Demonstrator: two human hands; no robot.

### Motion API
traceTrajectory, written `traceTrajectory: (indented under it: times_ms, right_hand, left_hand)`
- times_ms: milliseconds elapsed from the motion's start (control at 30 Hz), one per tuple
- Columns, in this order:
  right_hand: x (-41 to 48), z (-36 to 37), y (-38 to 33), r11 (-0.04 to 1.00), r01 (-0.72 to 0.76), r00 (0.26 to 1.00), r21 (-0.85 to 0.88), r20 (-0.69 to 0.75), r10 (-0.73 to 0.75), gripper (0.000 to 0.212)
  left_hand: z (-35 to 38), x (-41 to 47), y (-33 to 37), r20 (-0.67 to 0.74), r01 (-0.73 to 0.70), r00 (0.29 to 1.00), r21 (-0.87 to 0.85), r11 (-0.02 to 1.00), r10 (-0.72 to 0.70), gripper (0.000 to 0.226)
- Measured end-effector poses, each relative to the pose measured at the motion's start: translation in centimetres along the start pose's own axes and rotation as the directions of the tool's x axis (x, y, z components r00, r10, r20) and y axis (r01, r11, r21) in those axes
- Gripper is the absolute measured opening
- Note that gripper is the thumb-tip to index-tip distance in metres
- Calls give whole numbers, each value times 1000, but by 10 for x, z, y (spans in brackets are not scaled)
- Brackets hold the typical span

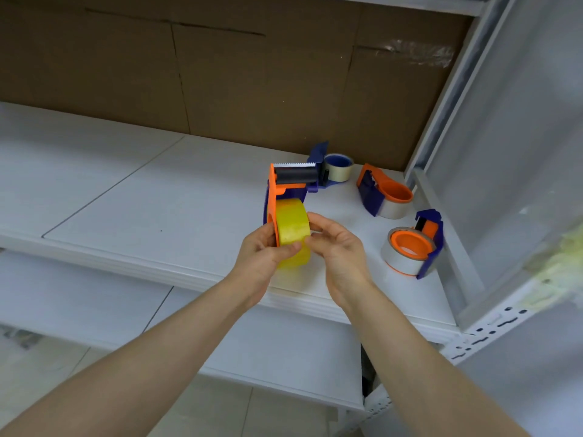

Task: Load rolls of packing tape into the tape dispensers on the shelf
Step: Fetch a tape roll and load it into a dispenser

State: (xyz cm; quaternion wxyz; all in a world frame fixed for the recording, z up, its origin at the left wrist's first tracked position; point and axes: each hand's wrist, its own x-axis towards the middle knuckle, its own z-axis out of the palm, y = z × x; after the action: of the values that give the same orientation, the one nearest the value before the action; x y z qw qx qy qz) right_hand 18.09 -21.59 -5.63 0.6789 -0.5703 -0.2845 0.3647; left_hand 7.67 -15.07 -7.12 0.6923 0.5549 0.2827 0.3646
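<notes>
Yellow roll (291, 231) sits against the orange-and-blue dispenser (285, 184), which the left hand (262, 257) grips above the shelf (157, 200) edge, while the right hand (337, 247) pinches the roll's outer rim — pushed crooked, it could jam or drop.

Head view, forward-down, apparently near shelf (157, 200)

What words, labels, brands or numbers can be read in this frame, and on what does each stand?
No readable text anywhere. The yellow tape roll, held dispenser, back dispenser, middle dispenser, near dispenser, cardboard backing and white shelf all show plain surfaces, no print or label.
</notes>
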Motion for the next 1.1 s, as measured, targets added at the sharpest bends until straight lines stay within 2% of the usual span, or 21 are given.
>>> traceTrajectory:
  times_ms: [67, 100, 167, 233, 300, 367, 467, 600, 667, 767, 833, 900, 1100]
  right_hand:
    - [3, -3, -1, 944, 140, 988, -299, -27, -154, 39]
    - [5, -4, -2, 882, 220, 972, -416, 20, -233, 39]
    - [9, -7, -3, 737, 372, 926, -565, 171, -336, 40]
    - [15, -10, -3, 540, 495, 860, -681, 294, -418, 37]
    - [19, -11, -4, 350, 571, 789, -743, 378, -485, 31]
    - [22, -12, -5, 237, 612, 739, -755, 439, -511, 24]
    - [25, -9, -12, 214, 589, 769, -779, 460, -444, 32]
    - [26, -6, -22, 49, 667, 680, -744, 580, -450, 17]
    - [27, -4, -30, 66, 671, 694, -738, 594, -408, 15]
    - [31, 2, -40, 212, 588, 793, -781, 504, -342, 15]
    - [33, 5, -43, 263, 548, 826, -794, 464, -321, 14]
    - [33, 9, -44, 260, 534, 834, -804, 451, -318, 13]
    - [34, 13, -43, 155, 569, 807, -808, 511, -296, 13]
  left_hand:
    - [-2, 0, -2, -3, -3, 1000, 16, 1000, 3, 40]
    - [-2, 0, -3, 7, -6, 1000, 18, 1000, 6, 40]
    - [-1, 0, -2, 34, -16, 999, 18, 1000, 16, 38]
    - [-2, 3, 1, 51, -21, 999, 26, 999, 20, 36]
    - [-3, 6, 3, 61, -16, 998, 41, 999, 14, 31]
    - [-4, 9, 4, 75, -9, 997, 54, 998, 5, 27]
    - [-6, 12, 5, 81, 4, 997, 68, 998, -10, 27]
    - [-6, 15, 8, 70, 28, 997, 70, 997, -33, 28]
    - [-6, 16, 8, 70, 33, 997, 74, 997, -39, 26]
    - [-6, 17, 8, 61, 29, 998, 82, 996, -34, 24]
    - [-5, 18, 9, 56, 29, 998, 86, 996, -34, 23]
    - [-5, 19, 10, 47, 29, 998, 87, 996, -33, 22]
    - [-7, 22, 12, 13, 49, 999, 89, 995, -50, 17]
